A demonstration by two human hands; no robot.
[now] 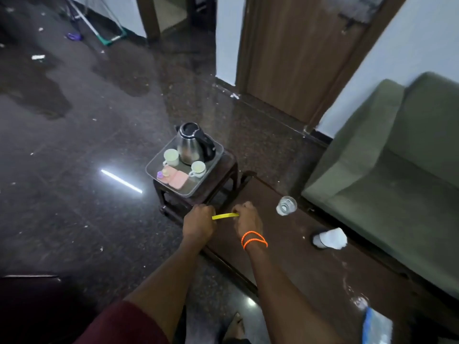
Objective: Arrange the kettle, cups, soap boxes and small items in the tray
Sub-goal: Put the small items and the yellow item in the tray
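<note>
A clear tray [154,162] rests on a small dark stool [224,170]. In it stand a steel kettle [190,145] with a black handle, two pale cups [171,157] [198,168], two pink soap boxes [175,179] and a small purple item [160,174]. In front of the stool, my left hand [198,222] and my right hand [247,219] each pinch one end of a thin yellow strip [225,216]. My right wrist wears orange bands.
A long dark wooden table [310,264] runs to the right, carrying a clear glass [286,205], a tipped white cup [330,239] and a blue-and-clear bag [376,327]. A green sofa [397,170] stands behind it. The dark floor is littered with scraps.
</note>
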